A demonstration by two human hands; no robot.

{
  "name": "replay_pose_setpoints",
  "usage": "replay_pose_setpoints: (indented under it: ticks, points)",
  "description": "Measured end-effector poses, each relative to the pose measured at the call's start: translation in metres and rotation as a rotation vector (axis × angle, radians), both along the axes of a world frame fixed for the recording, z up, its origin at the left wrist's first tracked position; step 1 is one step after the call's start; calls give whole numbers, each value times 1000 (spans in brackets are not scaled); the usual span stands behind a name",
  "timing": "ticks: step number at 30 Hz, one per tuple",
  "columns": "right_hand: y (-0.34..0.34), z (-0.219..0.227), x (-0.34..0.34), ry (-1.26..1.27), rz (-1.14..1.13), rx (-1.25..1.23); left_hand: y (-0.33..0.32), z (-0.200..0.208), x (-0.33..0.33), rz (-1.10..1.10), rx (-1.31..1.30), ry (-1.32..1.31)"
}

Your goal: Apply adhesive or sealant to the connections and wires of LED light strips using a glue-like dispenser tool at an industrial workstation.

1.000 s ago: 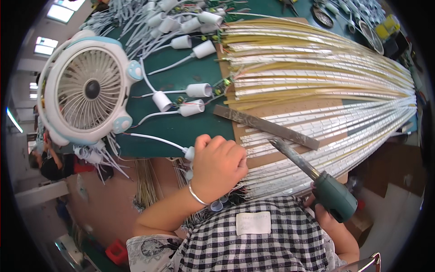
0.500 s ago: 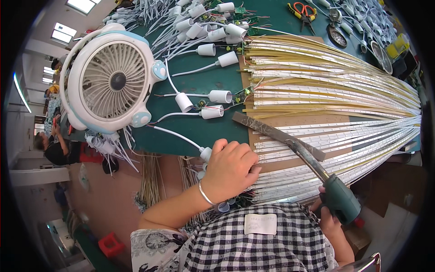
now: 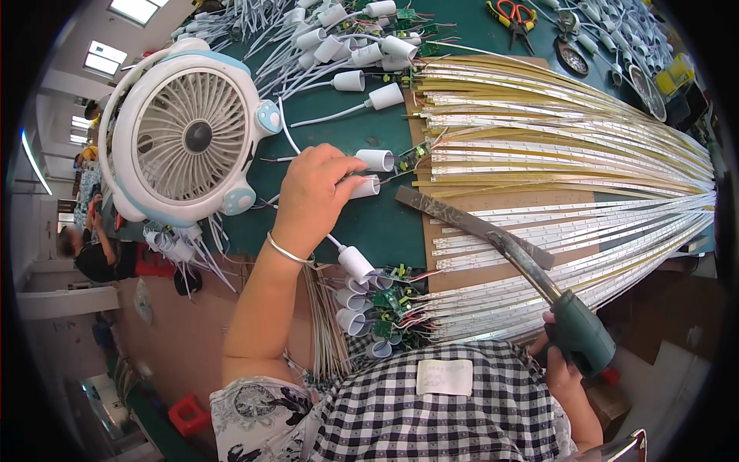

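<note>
My left hand (image 3: 312, 196) is bent over the green table, thumb and forefinger curled toward each other beside two white lamp sockets (image 3: 375, 160). Whatever sits between those fingertips is hidden, and the hand covers a third socket's place. My right hand (image 3: 560, 368) grips the dark green handle of a soldering iron (image 3: 583, 335). Its metal shaft meets a flat grey bar (image 3: 439, 214) lying slantwise over white LED strips (image 3: 523, 246). By the table's near edge, small green circuit boards (image 3: 389, 304) with wires sit between more sockets and the strip ends.
A white fan (image 3: 198, 137) stands at the left. Behind it lie piled sockets with white cables (image 3: 327, 50). Orange-handled pliers (image 3: 514, 23) and a round metal dish (image 3: 572, 58) are at the far right. Brown board (image 3: 546, 204) lies under the strips. Another person sits at far left.
My left hand has moved up and left, from the near strip ends to the sockets. Circuit boards at the near edge have come into sight. The soldering iron has hardly moved.
</note>
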State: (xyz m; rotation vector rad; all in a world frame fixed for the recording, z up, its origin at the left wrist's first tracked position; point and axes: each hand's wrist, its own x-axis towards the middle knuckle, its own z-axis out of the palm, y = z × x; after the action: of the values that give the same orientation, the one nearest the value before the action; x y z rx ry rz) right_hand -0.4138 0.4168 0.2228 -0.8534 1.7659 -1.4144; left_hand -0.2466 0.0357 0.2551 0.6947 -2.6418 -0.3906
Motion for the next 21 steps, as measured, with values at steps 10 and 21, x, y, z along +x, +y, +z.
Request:
replay_pose_setpoints:
  ticks: [10, 21]
  points:
    - [-1, -1, 3, -41, -19, 34, -5, -2, -4, -61, -75, 9]
    - [0, -5, 0, -23, 75, -50, -1, -9, -11, -89, -353, -45]
